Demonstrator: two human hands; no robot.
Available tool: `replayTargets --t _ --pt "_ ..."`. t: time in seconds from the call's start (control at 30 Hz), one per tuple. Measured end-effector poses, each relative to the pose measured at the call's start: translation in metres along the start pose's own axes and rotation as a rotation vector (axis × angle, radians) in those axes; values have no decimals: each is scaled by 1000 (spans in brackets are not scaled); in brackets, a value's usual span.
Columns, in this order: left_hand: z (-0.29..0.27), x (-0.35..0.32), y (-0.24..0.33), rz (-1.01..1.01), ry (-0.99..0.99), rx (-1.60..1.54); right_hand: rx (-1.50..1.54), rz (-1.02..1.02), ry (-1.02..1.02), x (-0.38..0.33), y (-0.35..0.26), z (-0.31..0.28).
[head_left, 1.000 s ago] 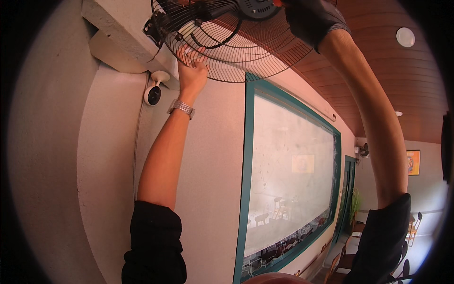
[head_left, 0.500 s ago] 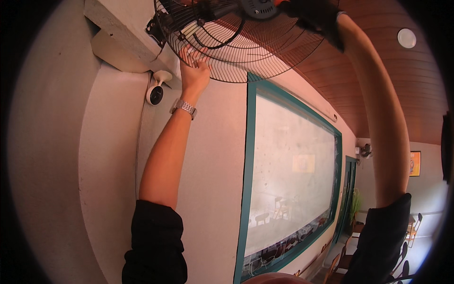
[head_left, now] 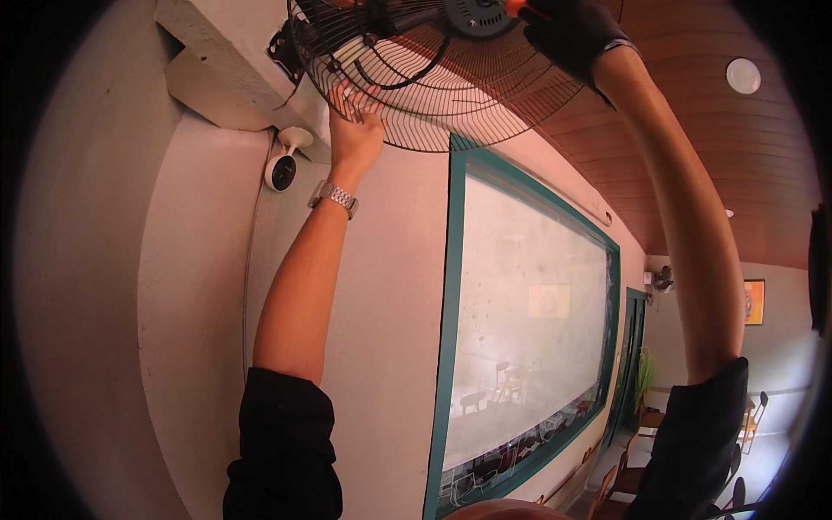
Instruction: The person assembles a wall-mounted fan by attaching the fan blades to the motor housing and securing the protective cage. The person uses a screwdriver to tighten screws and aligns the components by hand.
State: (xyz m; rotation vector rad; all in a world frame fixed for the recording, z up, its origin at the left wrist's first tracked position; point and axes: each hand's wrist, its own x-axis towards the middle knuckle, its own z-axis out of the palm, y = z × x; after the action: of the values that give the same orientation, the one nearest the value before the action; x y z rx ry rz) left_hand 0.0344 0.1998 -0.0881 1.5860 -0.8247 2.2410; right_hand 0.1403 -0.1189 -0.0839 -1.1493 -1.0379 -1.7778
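The fan (head_left: 433,114) fills the top centre of the frame, cut by the upper edge. The left hand (head_left: 355,130), bare, is open with fingers spread at the cage's lower left rim, wires crossing in front of the fingertips; how much weight it bears I cannot tell. The right hand (head_left: 568,39), in a black glove, is closed on an orange-handled tool (head_left: 516,7) beside the round hub (head_left: 475,19); its tip is hidden.

The cage could tip or swing if the left hand gives way, and the tool could slip off the hub under sideways force. Bare fingers might get pinched among the wires, and the black cable (head_left: 425,69) looped behind them could snag.

The concrete beam (head_left: 227,61) at upper left limits room beside the left hand, with a small round camera (head_left: 282,172) just below, where a dropped part could strike it. The teal-framed pane (head_left: 537,312) stands centre right; chairs (head_left: 607,496) crowd the lower right
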Motion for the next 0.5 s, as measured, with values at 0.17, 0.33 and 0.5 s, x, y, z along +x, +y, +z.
replayTargets --t 0.17,0.33,0.5 --pt "-14 8 -10 61 -30 89 90 -31 10 -9 -4 -9" --pt "-3 -1 6 -11 -2 108 -118 -69 -42 9 10 7" --pt "-5 1 4 7 -26 151 -328 -155 -77 10 7 5"
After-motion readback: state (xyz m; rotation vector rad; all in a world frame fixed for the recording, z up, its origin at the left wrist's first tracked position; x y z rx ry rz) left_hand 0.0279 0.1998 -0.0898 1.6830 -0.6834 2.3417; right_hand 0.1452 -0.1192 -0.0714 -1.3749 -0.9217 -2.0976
